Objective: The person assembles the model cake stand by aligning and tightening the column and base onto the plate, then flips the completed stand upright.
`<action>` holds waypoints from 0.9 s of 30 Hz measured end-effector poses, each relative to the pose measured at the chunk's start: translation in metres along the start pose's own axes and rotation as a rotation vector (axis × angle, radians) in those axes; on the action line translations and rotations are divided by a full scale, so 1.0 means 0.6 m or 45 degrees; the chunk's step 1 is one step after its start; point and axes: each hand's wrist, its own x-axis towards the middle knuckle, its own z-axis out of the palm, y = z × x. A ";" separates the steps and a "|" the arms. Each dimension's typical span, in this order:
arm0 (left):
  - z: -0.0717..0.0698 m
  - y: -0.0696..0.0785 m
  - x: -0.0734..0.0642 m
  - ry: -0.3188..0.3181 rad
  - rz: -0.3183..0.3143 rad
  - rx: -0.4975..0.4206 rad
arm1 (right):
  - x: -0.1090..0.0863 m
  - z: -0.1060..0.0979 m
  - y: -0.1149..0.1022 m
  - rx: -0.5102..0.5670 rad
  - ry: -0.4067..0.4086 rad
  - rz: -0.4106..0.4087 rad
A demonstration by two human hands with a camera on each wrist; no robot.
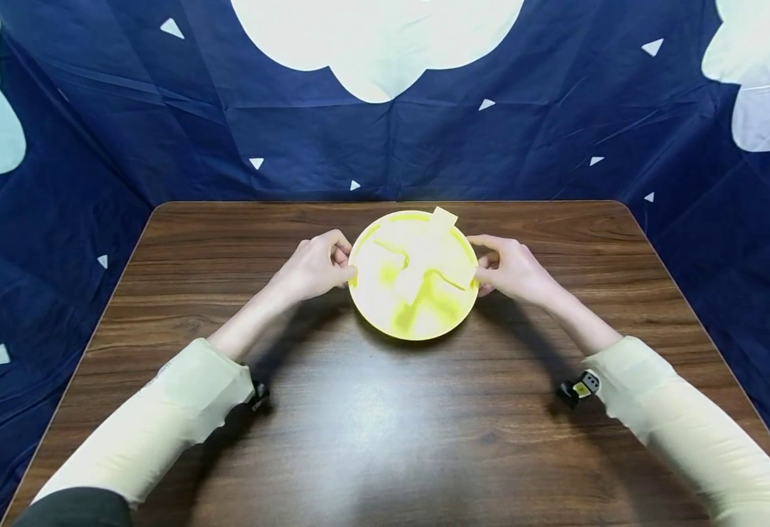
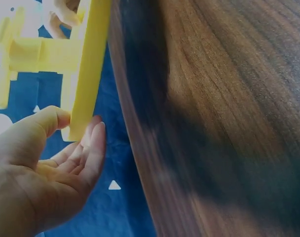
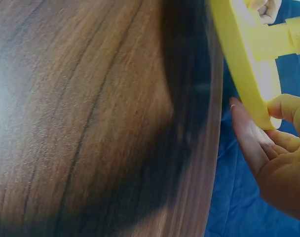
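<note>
A shallow yellow round tray [image 1: 418, 329] with a raised rim is held up over the far half of the table. From its middle rises a short thick post [image 2: 51, 54], topped by flat yellow crosspieces [image 1: 410, 284], one of which reaches past the far rim. My left hand [image 1: 315, 265] grips the tray's left edge, thumb on the rim and fingers beneath it. Opposite, my right hand [image 1: 511, 267] pinches the right edge in the same way. In both wrist views, blue cloth shows between the tray and the tabletop. Glare washes out detail on the tray's upper face.
The brown wood-grain table [image 1: 372, 432] has rounded far corners. Dark blue cloth [image 1: 279, 132] with white cloud shapes and small triangles hangs behind it and along both sides. A small dark device [image 1: 579, 388] sits at the right cuff, and another [image 1: 260, 395] at the left.
</note>
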 end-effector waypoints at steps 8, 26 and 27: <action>-0.004 -0.004 0.004 -0.028 -0.012 -0.183 | -0.001 -0.010 -0.002 0.161 -0.042 -0.010; -0.025 -0.013 0.007 -0.070 -0.018 -0.314 | 0.004 -0.022 -0.013 0.233 0.063 -0.066; -0.026 -0.013 0.006 -0.064 -0.011 -0.306 | 0.004 -0.022 -0.014 0.235 0.072 -0.070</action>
